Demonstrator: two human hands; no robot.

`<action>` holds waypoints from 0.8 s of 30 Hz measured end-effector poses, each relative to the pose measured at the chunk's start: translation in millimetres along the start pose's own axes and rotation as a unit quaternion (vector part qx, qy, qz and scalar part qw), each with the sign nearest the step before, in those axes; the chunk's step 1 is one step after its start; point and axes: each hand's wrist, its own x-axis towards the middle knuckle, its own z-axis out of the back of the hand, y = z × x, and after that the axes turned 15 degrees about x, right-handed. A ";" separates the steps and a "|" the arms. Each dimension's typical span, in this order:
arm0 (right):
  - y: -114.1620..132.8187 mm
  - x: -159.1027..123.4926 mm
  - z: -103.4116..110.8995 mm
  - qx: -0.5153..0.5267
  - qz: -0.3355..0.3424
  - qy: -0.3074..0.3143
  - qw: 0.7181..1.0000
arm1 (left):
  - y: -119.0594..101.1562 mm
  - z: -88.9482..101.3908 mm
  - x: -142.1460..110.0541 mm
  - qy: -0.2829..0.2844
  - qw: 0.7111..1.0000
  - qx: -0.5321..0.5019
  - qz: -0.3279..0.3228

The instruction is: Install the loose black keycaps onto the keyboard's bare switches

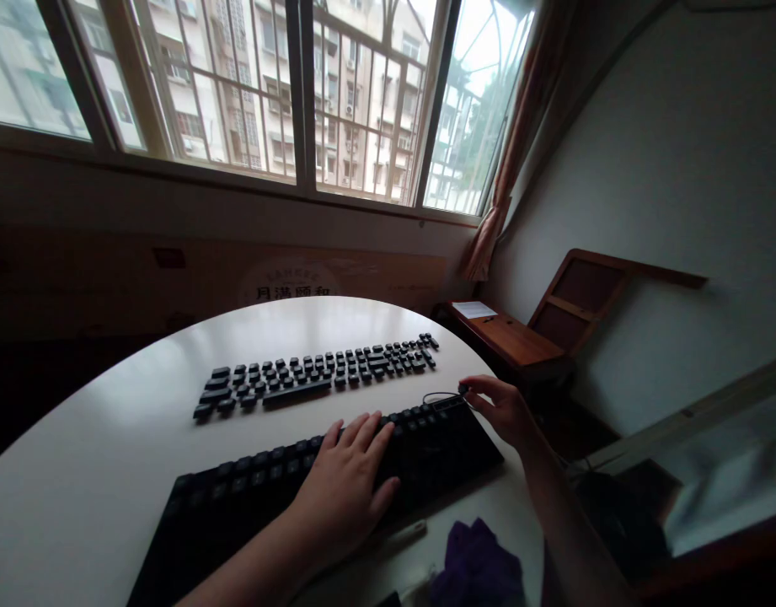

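Note:
A black keyboard (pixel 451 447) lies on the white round table, with keycaps fitted along its far rows and a bare dark area nearer me. My left hand (pixel 355 476) rests on it, palm down and fingers spread. By the far right corner, my right hand (pixel 498 405) pinches a small black piece (pixel 463 389), too small to name surely. A thin dark wire loop (pixel 439 394) curves beside those fingertips; whether it joins the piece is unclear. Beyond the keyboard, loose black keycaps (pixel 362 362) stand in rows, including a long space bar (pixel 297 393).
A crumpled purple cloth (pixel 479 565) and a pale slim object (pixel 406 534) lie near the front edge of the table (pixel 97 421). Right of the table stands a wooden chair (pixel 520 333) with a paper sheet (pixel 474 309) on it. Barred windows are behind.

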 end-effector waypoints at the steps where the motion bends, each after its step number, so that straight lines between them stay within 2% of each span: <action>1: 0.2 0.0 -0.3 -0.016 0.008 0.022 1.000 | 0.1 -0.1 0.6 0.000 1.000 0.002 -0.001; 5: 5.7 1.6 -0.5 -0.070 0.024 0.088 0.993 | 1.3 -2.3 2.6 -0.008 1.000 0.006 -0.003; 17: 14.4 -1.6 -1.0 -0.136 0.007 0.136 0.981 | 3.8 -5.1 1.3 -0.017 1.000 0.010 -0.010; 21: 13.5 -2.4 -0.3 -0.127 -0.015 0.121 0.984 | 4.3 -6.5 1.9 -0.021 1.000 0.007 -0.011; 24: 12.7 -2.4 0.4 -0.130 -0.007 0.123 0.984 | 4.0 -6.2 2.6 -0.017 1.000 0.011 -0.009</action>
